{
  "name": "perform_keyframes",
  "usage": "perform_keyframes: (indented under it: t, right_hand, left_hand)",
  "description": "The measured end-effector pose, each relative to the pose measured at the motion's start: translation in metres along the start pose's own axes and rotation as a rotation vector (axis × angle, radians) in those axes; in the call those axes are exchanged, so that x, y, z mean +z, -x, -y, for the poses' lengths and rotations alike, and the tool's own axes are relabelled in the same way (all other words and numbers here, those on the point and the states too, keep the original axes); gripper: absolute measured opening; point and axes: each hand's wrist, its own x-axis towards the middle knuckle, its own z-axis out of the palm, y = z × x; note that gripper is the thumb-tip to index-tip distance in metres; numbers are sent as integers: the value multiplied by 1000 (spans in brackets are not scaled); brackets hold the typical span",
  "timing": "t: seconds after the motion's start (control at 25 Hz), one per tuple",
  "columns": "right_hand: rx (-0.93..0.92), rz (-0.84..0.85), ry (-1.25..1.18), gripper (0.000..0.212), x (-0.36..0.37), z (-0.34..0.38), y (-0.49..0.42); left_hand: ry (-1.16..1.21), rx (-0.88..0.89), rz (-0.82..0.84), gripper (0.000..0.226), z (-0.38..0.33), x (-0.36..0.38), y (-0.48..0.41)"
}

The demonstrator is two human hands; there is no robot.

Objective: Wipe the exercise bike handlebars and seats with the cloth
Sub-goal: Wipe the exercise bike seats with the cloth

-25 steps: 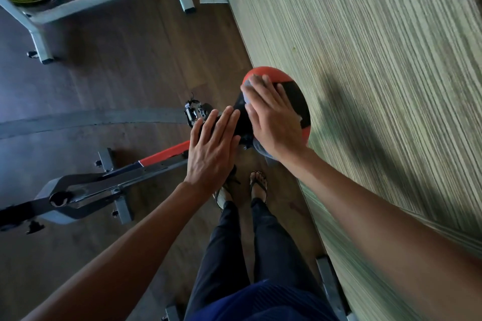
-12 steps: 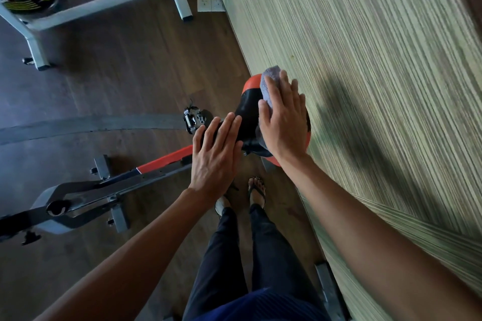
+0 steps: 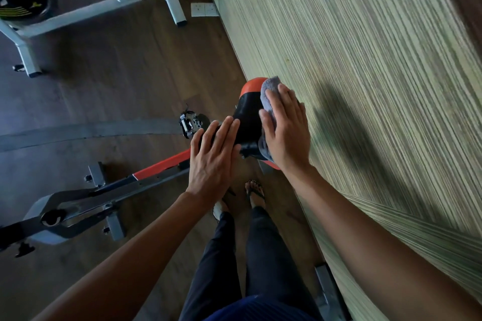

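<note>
A black and orange bike seat [image 3: 247,117] sits in the middle of the head view, on a grey and orange exercise bike frame [image 3: 109,190] that runs off to the left. My right hand [image 3: 285,128] lies flat on a grey cloth [image 3: 268,94] and presses it onto the right side of the seat. The cloth sticks out past my fingertips and below my palm. My left hand [image 3: 212,159] rests flat with straight fingers on the narrow front end of the seat. The handlebars are out of view.
A striped green wall [image 3: 365,73] runs close along the right. A second, white bike [image 3: 86,10] with a black flywheel stands at the top left. A pedal [image 3: 189,124] shows left of the seat. My legs and sandalled feet [image 3: 255,193] stand below it on the dark wood floor.
My right hand has slid with the cloth from the top of the seat to its right side, and the cloth now shows beyond my fingers. My left hand has stayed on the seat's front.
</note>
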Motion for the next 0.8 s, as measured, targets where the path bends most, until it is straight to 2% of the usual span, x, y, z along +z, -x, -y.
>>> perform_keyframes:
  t: [0.16, 0.36, 0.48, 0.56, 0.8]
  right_hand:
    - [-120, -25, -67, 44, 5, -3, -6]
    - [-175, 124, -224, 40, -7, -10, -17]
    - [-154, 237, -358, 39, -25, -8, -19]
    - [-204, 328, -415, 39, -38, 9, -16]
    - [-602, 739, -503, 36, -46, 119, 37]
  left_hand:
    - [-26, -19, -4, 45, -5, -1, 2]
    - [19, -147, 53, 46, -17, -7, 3]
    - [106, -331, 36, 46, -25, -26, 13]
    - [111, -477, -33, 43, -29, -49, 30]
    - [73, -953, -193, 35, -29, -132, 146]
